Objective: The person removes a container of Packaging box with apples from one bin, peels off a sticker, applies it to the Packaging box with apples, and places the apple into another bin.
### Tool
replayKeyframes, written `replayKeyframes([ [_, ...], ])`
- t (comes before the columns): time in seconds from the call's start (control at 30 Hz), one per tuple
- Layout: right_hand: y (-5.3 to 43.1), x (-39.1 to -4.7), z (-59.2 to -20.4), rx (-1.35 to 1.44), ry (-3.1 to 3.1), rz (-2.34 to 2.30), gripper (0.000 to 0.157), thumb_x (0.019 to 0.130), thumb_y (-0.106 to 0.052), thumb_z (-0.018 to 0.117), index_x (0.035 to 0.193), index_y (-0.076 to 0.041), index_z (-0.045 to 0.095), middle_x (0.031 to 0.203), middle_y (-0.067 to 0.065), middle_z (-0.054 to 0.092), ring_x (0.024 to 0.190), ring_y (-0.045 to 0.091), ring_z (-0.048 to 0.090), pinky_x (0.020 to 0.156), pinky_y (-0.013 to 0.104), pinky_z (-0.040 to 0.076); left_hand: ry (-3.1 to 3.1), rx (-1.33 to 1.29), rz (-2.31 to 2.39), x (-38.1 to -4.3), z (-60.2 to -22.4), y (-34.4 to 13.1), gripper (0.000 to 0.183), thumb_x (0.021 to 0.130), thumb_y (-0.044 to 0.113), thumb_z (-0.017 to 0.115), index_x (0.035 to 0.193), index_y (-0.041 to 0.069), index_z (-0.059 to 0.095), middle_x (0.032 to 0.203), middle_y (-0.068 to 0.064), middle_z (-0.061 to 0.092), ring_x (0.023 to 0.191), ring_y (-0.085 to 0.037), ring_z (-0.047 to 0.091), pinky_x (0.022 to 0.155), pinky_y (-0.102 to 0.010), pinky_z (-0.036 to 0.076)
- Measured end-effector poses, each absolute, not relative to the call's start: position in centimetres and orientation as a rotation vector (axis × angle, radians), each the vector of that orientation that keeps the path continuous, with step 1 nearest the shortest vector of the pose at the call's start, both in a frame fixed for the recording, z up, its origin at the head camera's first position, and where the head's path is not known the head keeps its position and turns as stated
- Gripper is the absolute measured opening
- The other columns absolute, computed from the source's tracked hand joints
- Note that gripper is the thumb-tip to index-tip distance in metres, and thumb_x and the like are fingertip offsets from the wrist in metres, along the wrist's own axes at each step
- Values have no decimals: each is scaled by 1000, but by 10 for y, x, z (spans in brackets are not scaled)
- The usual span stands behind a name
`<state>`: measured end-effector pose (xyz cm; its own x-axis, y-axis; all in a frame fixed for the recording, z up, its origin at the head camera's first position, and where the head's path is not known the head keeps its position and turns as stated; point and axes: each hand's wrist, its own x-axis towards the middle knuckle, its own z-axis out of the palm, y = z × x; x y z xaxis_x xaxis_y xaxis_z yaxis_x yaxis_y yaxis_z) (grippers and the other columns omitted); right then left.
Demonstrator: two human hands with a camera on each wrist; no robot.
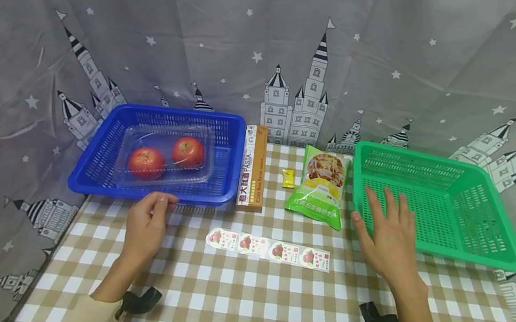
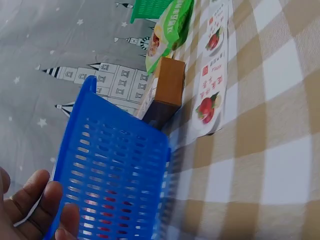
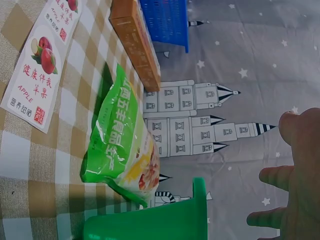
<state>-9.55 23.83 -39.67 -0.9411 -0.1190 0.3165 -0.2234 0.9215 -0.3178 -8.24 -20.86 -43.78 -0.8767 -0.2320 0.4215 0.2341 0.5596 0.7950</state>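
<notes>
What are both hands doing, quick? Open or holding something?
Left hand: fingers bent at the blue basket; can't tell if it's gripping the rim.
Right hand: open, fingers spread, holding nothing, near the green basket.

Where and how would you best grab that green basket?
The green basket is probably best held by its rim at both short ends, coming from left and right: it is long, open-topped, with a lip all round. Mind the food bag close beside its left end.
</notes>
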Motion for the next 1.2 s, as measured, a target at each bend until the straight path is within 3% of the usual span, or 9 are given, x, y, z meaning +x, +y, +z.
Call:
replayKeyframes([
  [0.3, 237, -96, -397, 251, -2785, 534, 60, 102, -45, 45, 153, -15, 33, 152, 29, 26, 144, 49, 7, 106, 73, 3, -2334, 344, -1602, -79, -448, -212, 49, 108, 20, 35, 86, -10, 68, 77, -15, 67, 67, -21, 60, 63, -24, 49],
  [0.47, 236, -96, -398, 249, -2787, 552, 61, 102, -46, 45, 153, -15, 33, 152, 29, 26, 144, 48, 6, 107, 72, 1, -2231, 493, -1875, -85, -451, -217, 58, 109, 27, 29, 92, -15, 65, 73, -4, 66, 65, -15, 60, 64, -25, 50],
  [0.73, 233, -98, -399, 280, -2781, 550, 60, 102, -47, 44, 152, -14, 34, 151, 30, 28, 143, 50, 8, 106, 73, 2, -2257, 624, -1904, -94, -451, -224, 61, 108, 39, 25, 85, 4, 69, 68, 6, 65, 63, -11, 57, 52, -27, 37],
  [1.2, 190, -118, -393, 490, -2725, 683, 60, 103, -48, 41, 148, -9, 41, 149, 27, 35, 141, 50, 18, 110, 67, 12, -2028, 569, -2267, -93, -445, -225, 52, 109, 35, 29, 81, 10, 66, 71, 5, 63, 65, -9, 54, 52, -19, 39],
])
